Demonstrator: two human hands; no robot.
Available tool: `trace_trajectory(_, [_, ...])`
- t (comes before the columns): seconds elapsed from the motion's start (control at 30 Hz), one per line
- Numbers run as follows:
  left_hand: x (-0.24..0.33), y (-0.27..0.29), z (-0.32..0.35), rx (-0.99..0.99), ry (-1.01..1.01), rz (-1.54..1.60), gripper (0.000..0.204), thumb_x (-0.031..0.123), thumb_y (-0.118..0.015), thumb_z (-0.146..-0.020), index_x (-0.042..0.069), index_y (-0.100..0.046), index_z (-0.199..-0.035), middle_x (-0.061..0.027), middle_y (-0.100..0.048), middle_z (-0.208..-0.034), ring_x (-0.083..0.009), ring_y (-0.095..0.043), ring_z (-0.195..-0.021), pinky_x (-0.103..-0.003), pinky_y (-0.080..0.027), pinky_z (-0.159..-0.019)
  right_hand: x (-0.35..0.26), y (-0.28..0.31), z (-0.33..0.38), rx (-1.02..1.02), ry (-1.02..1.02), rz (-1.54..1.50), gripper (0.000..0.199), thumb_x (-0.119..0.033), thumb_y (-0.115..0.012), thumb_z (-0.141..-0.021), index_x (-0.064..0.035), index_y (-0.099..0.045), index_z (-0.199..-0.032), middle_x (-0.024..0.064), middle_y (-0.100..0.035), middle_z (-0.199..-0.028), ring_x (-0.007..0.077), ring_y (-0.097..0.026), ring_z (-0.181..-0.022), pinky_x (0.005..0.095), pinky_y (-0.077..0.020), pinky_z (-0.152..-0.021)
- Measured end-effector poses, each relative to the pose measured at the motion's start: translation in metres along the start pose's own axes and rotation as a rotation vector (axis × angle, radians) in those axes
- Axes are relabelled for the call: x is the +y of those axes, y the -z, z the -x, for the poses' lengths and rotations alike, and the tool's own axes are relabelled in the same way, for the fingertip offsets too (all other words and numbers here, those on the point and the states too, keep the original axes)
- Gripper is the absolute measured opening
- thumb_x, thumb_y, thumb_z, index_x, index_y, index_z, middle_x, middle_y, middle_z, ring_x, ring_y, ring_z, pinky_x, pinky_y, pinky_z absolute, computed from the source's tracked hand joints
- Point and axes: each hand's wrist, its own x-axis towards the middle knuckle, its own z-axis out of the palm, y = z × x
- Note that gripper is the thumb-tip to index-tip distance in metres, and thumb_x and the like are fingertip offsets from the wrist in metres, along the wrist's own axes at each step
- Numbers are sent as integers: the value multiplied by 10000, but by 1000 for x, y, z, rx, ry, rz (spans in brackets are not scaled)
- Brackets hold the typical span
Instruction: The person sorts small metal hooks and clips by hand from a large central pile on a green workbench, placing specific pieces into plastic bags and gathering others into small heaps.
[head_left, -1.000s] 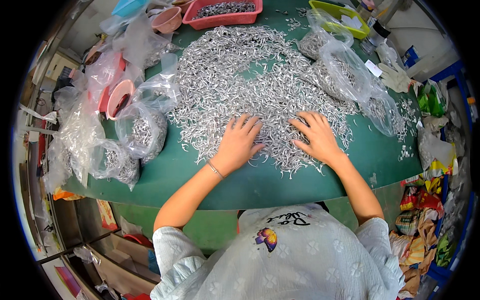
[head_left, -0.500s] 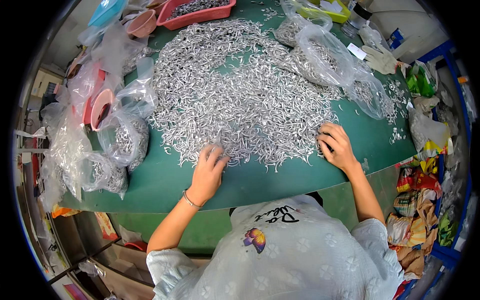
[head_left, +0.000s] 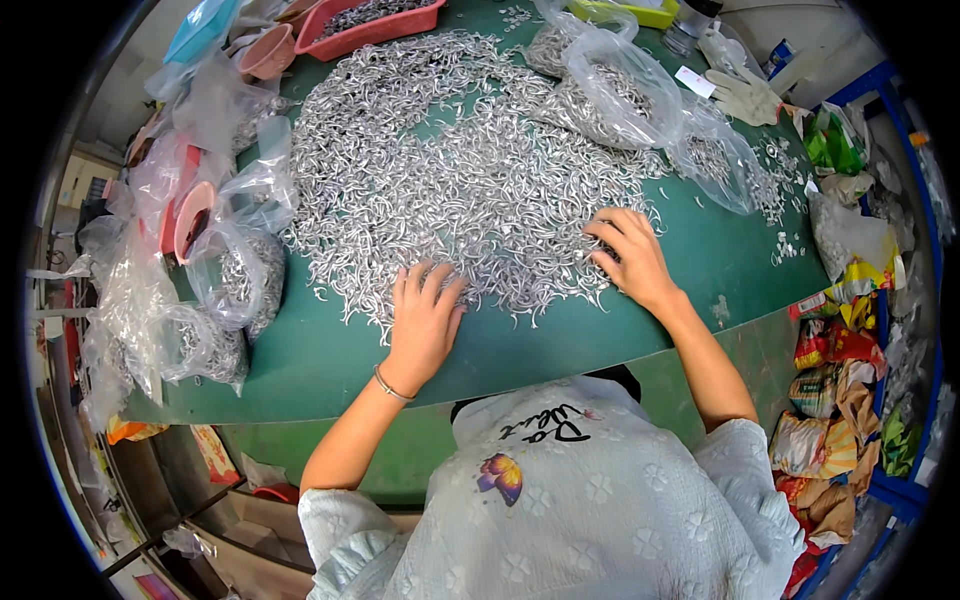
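The left hand (head_left: 425, 320) lies flat on the green table (head_left: 330, 360), fingers spread, gripping nothing; its fingertips rest on the near edge of the heap of small silver metal hooks (head_left: 450, 170), which spreads away beyond them. A thin bracelet (head_left: 392, 385) circles that wrist. The right hand (head_left: 632, 258) sits palm down at the heap's right edge, fingers slightly curled into the hooks (whether any are pinched, I cannot tell). Left of the left fingers slump clear plastic bags (head_left: 235, 290) holding more hooks. Beyond the right fingers lie two more filled bags (head_left: 625, 90). Farthest off, past the heap, stands a red tray (head_left: 375, 18), with a pale glove (head_left: 745, 95) to the right
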Motion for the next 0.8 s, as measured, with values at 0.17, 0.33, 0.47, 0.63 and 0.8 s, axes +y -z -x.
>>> trace_trajectory(0.17, [2,-5,9,76,-117,36,322,-3,-576,-689,80,-593,-1000,-94,-508,-1090,-326,-446,-1035,-478,-349,-903,8,11,18,248,-140,-224,216,-42,-675,-717,-15,-593,-915,97,-583,-970,256,-557,-906,325,-434,-801])
trace_trajectory(0.33, [0,-8,14,103,-139,39,313,-16,-553,-666,78,-604,-960,-86,-516,-1042,-312,-457,-986,-442,-375,-840,28,28,31,367,-385,-476,81,-42,-568,-837,30,-582,-870,80,-628,-897,136,-568,-847,264,-443,-770])
trace_trajectory(0.47, [2,-8,6,160,-96,140,313,-50,-552,-660,74,-602,-943,-96,-520,-987,-300,-476,-953,-399,-385,-820,46,38,43,364,-656,-629,156,-117,-543,-883,30,-596,-880,37,-612,-901,90,-519,-811,228,-410,-731])
trace_trajectory(0.63, [4,-1,-25,308,35,283,241,-109,-573,-702,26,-606,-899,-125,-517,-949,-292,-503,-907,-355,-409,-786,61,55,46,157,-697,-233,152,-116,-538,-882,23,-594,-910,42,-606,-876,84,-509,-751,226,-399,-651])
trace_trajectory(0.8, [-9,1,-48,325,230,636,221,-92,-552,-790,5,-597,-984,-80,-521,-1027,-168,-516,-956,-270,-418,-835,57,56,46,332,-545,-137,133,-62,-543,-848,-2,-604,-950,72,-606,-879,116,-529,-731,242,-418,-657])
